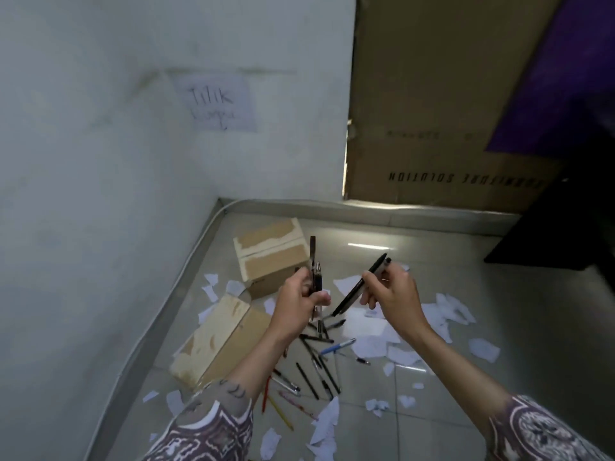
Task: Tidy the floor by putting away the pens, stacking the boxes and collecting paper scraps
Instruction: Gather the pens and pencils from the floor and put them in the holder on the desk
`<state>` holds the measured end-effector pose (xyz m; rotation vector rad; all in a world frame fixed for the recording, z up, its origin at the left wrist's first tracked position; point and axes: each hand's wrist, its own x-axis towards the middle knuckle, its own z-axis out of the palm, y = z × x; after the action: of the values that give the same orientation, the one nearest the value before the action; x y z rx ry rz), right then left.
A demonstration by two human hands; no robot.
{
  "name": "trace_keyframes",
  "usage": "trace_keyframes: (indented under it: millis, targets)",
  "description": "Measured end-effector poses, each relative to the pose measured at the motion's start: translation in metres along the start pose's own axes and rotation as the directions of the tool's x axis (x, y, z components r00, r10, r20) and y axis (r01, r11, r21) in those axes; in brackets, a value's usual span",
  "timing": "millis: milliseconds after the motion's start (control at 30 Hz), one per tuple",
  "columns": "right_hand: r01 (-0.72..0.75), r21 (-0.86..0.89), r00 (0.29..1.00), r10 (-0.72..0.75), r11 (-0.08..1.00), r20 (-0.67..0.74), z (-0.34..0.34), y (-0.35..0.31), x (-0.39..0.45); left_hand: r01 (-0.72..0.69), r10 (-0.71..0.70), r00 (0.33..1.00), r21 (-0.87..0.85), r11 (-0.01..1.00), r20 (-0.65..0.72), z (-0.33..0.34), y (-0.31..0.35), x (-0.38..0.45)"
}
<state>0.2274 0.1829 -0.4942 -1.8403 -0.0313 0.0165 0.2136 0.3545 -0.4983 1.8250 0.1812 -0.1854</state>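
My left hand [301, 292] is shut on a small bunch of dark pens [315, 274] held upright. My right hand [391, 289] grips a black pen [361, 286] slanting down to the left. Both hands hover above the tiled floor. Below them several loose pens [319, 367] lie scattered, among them a blue one [337, 347] and an orange pencil [265, 394]. Two cardboard boxes rest by the left wall: one farther back [271, 256], one nearer [213, 344]. Torn white paper scraps [442, 314] litter the floor around the pens.
A white wall [100, 194] with a taped handwritten note [216, 106] runs along the left. A large brown carton [432, 104] leans against the back wall. A dark piece of furniture [565, 227] stands at the right. Grey floor tiles [549, 327] stretch to the right.
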Motion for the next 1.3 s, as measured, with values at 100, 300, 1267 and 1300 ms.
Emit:
trace_keyframes:
  millis: [100,300,1267,1300]
  targets:
    - [0.024,0.004,0.997,-0.023,1.000,-0.067,-0.044,-0.051,-0.007,-0.056,0.055,0.998,0.016,0.998,0.022,0.010,0.066,-0.013]
    - [0.059,-0.039,0.987,-0.064,0.998,-0.145,-0.108,-0.120,-0.025,-0.129,0.128,0.989,0.013,0.992,0.079,0.027,0.157,-0.033]
    - [0.066,-0.068,0.804,-0.094,0.995,-0.587,-0.407,-0.181,0.007,-0.505,0.439,0.797,0.058,0.861,0.415,0.238,0.401,0.028]
    - [0.055,-0.062,0.798,-0.081,0.997,-0.597,-0.422,-0.178,0.014,-0.501,0.437,0.800,0.057,0.863,0.411,0.253,0.409,0.036]
